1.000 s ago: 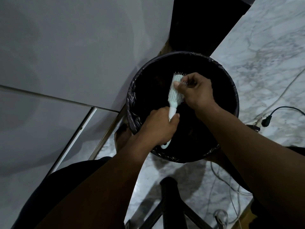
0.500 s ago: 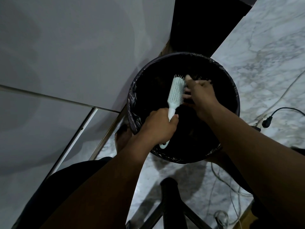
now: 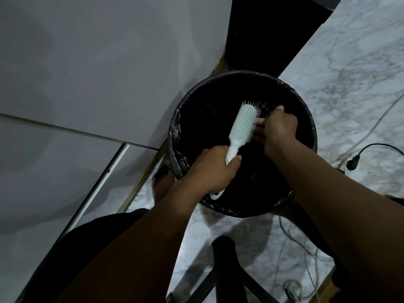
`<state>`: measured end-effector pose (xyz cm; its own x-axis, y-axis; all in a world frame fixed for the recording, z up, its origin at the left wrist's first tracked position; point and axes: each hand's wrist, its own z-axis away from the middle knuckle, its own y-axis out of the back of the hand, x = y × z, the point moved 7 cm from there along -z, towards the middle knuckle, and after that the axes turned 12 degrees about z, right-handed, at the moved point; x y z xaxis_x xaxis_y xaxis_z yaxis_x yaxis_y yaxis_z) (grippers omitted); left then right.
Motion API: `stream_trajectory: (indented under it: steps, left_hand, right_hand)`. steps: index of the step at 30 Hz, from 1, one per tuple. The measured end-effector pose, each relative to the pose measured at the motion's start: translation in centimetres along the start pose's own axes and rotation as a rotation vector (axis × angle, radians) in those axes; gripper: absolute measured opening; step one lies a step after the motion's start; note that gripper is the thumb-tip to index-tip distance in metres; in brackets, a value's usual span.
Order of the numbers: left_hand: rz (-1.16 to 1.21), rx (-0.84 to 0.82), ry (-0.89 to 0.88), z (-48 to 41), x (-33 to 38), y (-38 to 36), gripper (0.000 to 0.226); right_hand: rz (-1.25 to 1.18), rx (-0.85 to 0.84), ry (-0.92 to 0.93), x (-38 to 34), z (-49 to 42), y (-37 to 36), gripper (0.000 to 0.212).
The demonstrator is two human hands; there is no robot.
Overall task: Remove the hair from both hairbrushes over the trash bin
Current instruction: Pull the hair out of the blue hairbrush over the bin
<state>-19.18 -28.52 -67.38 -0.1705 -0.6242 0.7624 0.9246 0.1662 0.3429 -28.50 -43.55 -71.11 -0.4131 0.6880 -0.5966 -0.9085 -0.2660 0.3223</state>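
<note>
A pale green hairbrush (image 3: 243,125) with white bristles is held over the round trash bin (image 3: 175,136), which is lined with a black bag. My left hand (image 3: 213,169) grips the brush handle, bristles turned up and right. My right hand (image 3: 276,125) is just right of the brush head, fingers bent against its edge. Whether hair is pinched in those fingers cannot be made out against the dark bin. Only one hairbrush is in view.
A grey wall and cabinet panels (image 3: 87,84) fill the left. Marble floor (image 3: 349,73) lies to the right, with a black plug and cable (image 3: 352,164) and thin white cords. A dark stool frame (image 3: 225,270) stands below the bin. A bare foot (image 3: 161,186) rests by the bin.
My right hand has slid off the top of the brush head to its right side. The brush has turned, so its bristle face shows more fully.
</note>
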Motion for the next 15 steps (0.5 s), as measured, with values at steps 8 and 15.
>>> stream_trajectory:
  steps: [8, 15]
  left_hand:
    - [0.027, 0.113, 0.173, -0.5, -1.5, 1.4, 0.035]
    - [0.026, 0.068, 0.183, -0.5, -1.7, 1.0, 0.031]
  right_hand:
    - [0.376, -0.331, 0.310, -0.4, 2.0, -3.5, 0.028]
    - [0.450, -0.385, 0.426, -0.3, 2.2, -3.7, 0.022]
